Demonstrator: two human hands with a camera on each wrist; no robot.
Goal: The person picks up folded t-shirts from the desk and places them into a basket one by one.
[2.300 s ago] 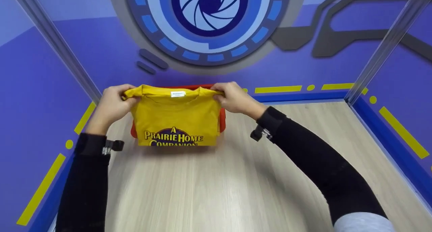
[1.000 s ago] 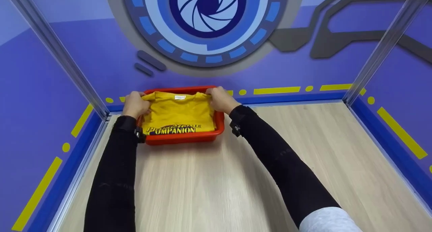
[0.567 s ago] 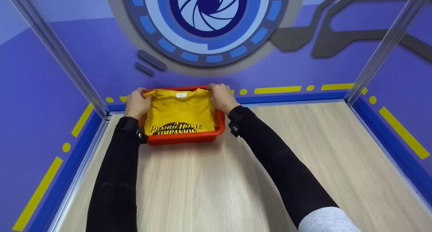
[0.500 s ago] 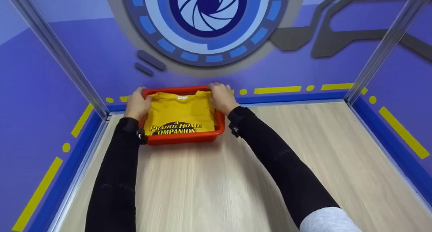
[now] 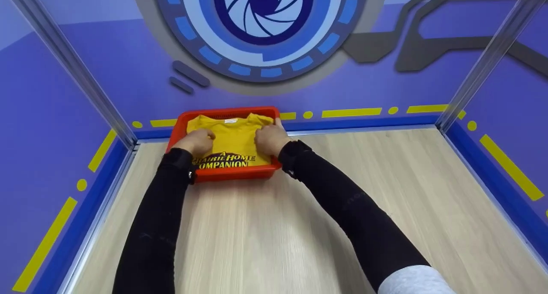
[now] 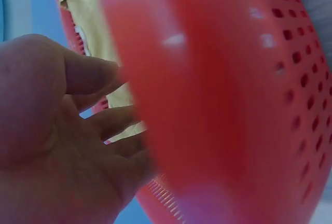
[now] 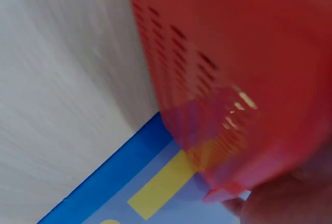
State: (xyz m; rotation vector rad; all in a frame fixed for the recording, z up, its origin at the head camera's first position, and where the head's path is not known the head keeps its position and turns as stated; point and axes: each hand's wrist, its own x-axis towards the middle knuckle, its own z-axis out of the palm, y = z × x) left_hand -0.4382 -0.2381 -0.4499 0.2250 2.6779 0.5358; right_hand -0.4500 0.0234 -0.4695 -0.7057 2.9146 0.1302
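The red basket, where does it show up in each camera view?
Head: red basket left of centre on the wooden table, at the back wall.
Left wrist: its perforated wall fills the right side, blurred.
Right wrist: its wall fills the upper right.
Shared landmark: the yellow shirt inside, also in the left wrist view.

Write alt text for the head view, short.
Two hands in black sleeves rest on a folded yellow T-shirt lying in a red basket at the far end of a wooden table; left hand and right hand lie on top. Purple walls surround.
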